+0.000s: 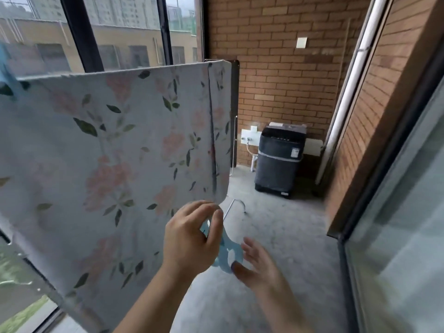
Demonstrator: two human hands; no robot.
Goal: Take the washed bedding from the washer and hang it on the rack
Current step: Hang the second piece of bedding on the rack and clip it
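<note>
A pale floral bed sheet (108,152) hangs over the top bar of the drying rack (235,111), filling the left half of the view. In front of its lower right corner my left hand (189,239) pinches a light blue plastic clothes peg (227,253) between thumb and fingers. My right hand (259,263) is just right of the peg with fingers spread and relaxed, its thumb touching the peg's lower end. The dark top-loading washer (280,159) stands against the far brick wall with its lid raised.
Another blue peg (6,68) clips the sheet's top edge at far left. Large windows (115,32) run behind the rack. A brick wall (288,68) and glass sliding door (396,212) close the right side. Bare concrete floor (276,224) leads to the washer.
</note>
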